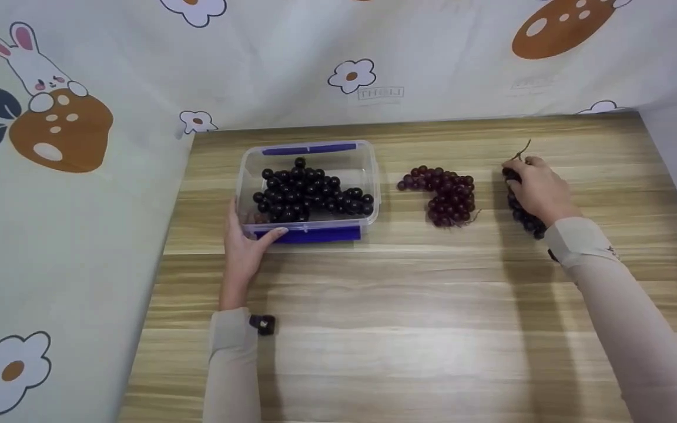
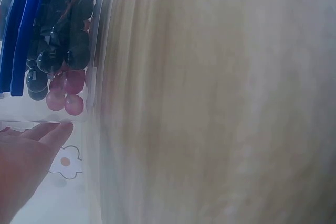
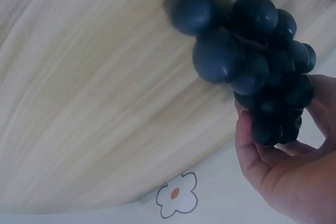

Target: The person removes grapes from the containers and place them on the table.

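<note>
My left hand (image 1: pixel 242 249) rests against the front left corner of a clear plastic container (image 1: pixel 375 176) with blue latches, its thumb along the front rim and its straight fingers on the left side. Inside lie black grapes (image 1: pixel 297 194), with a few reddish grapes (image 2: pixel 65 90) under them at that corner. Over at the right, my right hand (image 1: pixel 541 185) grips a bunch of dark grapes (image 3: pixel 262 61) near its stem end. The stem sticks up past the fingers, and the bunch hangs toward the front, partly hidden by the hand.
A bunch of dark red grapes (image 1: pixel 450 197) lies on the wooden table (image 1: pixel 397 317) between the container and my right hand. A patterned cloth (image 1: pixel 280 76) hangs along the back and the left side of the table.
</note>
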`<state>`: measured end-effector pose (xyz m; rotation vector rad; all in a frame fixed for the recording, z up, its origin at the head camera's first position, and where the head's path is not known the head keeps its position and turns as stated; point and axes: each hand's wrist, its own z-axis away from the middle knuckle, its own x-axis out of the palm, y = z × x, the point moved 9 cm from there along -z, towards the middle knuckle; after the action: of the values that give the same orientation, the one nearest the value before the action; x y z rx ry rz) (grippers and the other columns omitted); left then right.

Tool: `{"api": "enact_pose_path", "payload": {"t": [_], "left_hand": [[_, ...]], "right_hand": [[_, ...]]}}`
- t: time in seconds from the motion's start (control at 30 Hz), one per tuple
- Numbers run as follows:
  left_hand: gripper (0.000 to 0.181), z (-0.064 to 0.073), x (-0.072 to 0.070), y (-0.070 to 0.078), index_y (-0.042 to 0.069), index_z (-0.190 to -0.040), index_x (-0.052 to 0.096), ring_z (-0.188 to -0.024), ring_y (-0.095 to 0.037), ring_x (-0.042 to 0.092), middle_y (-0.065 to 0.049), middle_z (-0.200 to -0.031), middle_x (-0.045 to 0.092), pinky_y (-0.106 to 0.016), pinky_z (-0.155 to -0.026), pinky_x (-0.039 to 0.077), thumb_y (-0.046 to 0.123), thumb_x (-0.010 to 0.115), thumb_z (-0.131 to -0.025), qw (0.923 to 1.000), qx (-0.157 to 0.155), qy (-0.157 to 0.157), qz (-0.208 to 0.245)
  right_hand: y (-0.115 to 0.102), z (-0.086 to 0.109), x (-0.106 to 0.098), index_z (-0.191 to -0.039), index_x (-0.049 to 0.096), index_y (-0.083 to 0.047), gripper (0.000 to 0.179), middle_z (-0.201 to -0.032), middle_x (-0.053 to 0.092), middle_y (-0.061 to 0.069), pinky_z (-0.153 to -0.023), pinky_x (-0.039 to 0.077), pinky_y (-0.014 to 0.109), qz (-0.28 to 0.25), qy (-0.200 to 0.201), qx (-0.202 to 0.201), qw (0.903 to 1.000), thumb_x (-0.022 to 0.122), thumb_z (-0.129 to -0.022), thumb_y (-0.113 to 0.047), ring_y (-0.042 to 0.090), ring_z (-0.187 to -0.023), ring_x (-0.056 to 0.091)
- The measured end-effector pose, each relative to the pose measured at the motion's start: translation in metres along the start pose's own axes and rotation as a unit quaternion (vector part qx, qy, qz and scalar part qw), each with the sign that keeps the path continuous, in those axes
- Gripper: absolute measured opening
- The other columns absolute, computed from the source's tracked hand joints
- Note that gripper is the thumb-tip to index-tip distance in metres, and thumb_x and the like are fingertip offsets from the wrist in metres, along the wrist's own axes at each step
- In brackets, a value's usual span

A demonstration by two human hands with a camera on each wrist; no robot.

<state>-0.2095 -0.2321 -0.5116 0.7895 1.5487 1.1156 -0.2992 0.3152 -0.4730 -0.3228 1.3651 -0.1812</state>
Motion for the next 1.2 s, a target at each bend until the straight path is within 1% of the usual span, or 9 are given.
{"api": "enact_pose_path", "payload": {"t": [0.1, 0.2, 0.33, 0.43, 0.6, 0.73, 0.87, 1.03, 1.2], "left_hand": [[0.119, 0.001, 0.000, 0.001, 0.001, -0.168, 0.016, -0.160, -0.034, 0.020, -0.022, -0.172, 0.022, -0.043, -0.133, 0.017, 0.017, 0.095, -0.079, 1.0000, -0.004, 0.000, 0.002], [0.120, 0.002, 0.000, 0.001, 0.002, -0.168, 0.016, -0.161, -0.034, 0.019, -0.022, -0.173, 0.021, -0.044, -0.133, 0.016, 0.019, 0.095, -0.080, 1.0000, -0.009, -0.001, -0.002], [0.119, 0.002, 0.000, 0.000, 0.003, -0.168, 0.017, -0.161, -0.035, 0.019, -0.022, -0.173, 0.021, -0.045, -0.133, 0.016, 0.019, 0.095, -0.080, 1.0000, -0.007, 0.000, -0.003], [0.119, 0.001, 0.000, 0.000, 0.003, -0.168, 0.017, -0.160, -0.035, 0.020, -0.022, -0.173, 0.022, -0.045, -0.133, 0.016, 0.018, 0.095, -0.079, 1.0000, -0.005, 0.001, 0.002], [0.119, 0.001, -0.001, 0.000, 0.003, -0.168, 0.017, -0.160, -0.035, 0.021, -0.022, -0.172, 0.022, -0.045, -0.133, 0.016, 0.015, 0.095, -0.079, 1.0000, -0.004, 0.001, 0.007], [0.118, 0.001, -0.001, 0.000, 0.002, -0.168, 0.017, -0.160, -0.036, 0.020, -0.022, -0.173, 0.022, -0.046, -0.133, 0.016, 0.015, 0.095, -0.079, 1.0000, 0.000, 0.001, 0.005], [0.117, 0.002, -0.001, 0.001, 0.002, -0.168, 0.018, -0.160, -0.035, 0.021, -0.022, -0.172, 0.023, -0.046, -0.132, 0.019, 0.015, 0.094, -0.080, 1.0000, 0.008, 0.002, 0.000], [0.116, 0.001, -0.001, 0.002, 0.001, -0.167, 0.018, -0.159, -0.035, 0.024, -0.023, -0.171, 0.026, -0.044, -0.132, 0.020, 0.013, 0.094, -0.080, 0.9998, 0.014, 0.004, 0.009], [0.117, 0.001, 0.000, 0.002, 0.001, -0.167, 0.018, -0.159, -0.034, 0.023, -0.022, -0.171, 0.025, -0.043, -0.132, 0.018, 0.012, 0.094, -0.080, 0.9998, 0.010, 0.003, 0.015]], "right_hand": [[0.002, 0.001, 0.002, -0.151, 0.050, -0.001, 0.044, -0.156, 0.031, 0.045, -0.101, 0.042, 0.080, 0.002, 0.010, 0.001, 1.0000, 0.053, -0.108, -0.011, 0.068, -0.132, 0.042], [0.003, 0.002, 0.004, -0.152, 0.049, -0.001, 0.046, -0.157, 0.029, 0.045, -0.101, 0.041, 0.080, 0.002, 0.015, 0.004, 0.9999, 0.054, -0.110, -0.017, 0.070, -0.131, 0.042], [0.005, 0.004, 0.006, -0.157, 0.044, -0.002, 0.055, -0.160, 0.023, 0.046, -0.103, 0.038, 0.082, 0.004, 0.013, 0.011, 0.9999, 0.054, -0.111, -0.030, 0.073, -0.131, 0.038], [0.006, 0.005, 0.006, -0.160, 0.040, -0.004, 0.062, -0.161, 0.020, 0.046, -0.102, 0.037, 0.084, 0.004, 0.009, 0.014, 0.9999, 0.056, -0.109, -0.035, 0.076, -0.129, 0.036], [0.008, 0.006, 0.003, -0.162, 0.036, -0.006, 0.069, -0.162, 0.018, 0.045, -0.101, 0.037, 0.085, -0.001, 0.004, 0.018, 0.9998, 0.060, -0.107, -0.038, 0.078, -0.128, 0.034], [0.009, 0.008, 0.000, -0.165, 0.030, -0.007, 0.074, -0.163, 0.016, 0.044, -0.103, 0.034, 0.085, -0.003, -0.009, 0.021, 0.9997, 0.060, -0.107, -0.040, 0.077, -0.133, 0.030], [0.009, 0.010, -0.004, -0.165, 0.029, -0.006, 0.076, -0.164, 0.016, 0.044, -0.105, 0.033, 0.085, -0.007, -0.012, 0.020, 0.9997, 0.062, -0.105, -0.039, 0.075, -0.135, 0.029], [0.003, 0.013, -0.011, -0.165, 0.031, -0.006, 0.082, -0.164, 0.019, 0.042, -0.105, 0.031, 0.086, -0.011, 0.000, 0.013, 0.9999, 0.070, -0.102, -0.041, 0.074, -0.137, 0.028], [-0.007, 0.014, -0.017, -0.166, 0.030, -0.009, 0.085, -0.166, 0.019, 0.040, -0.106, 0.029, 0.086, -0.014, 0.005, 0.007, 0.9999, 0.071, -0.100, -0.044, 0.072, -0.139, 0.029]]}}
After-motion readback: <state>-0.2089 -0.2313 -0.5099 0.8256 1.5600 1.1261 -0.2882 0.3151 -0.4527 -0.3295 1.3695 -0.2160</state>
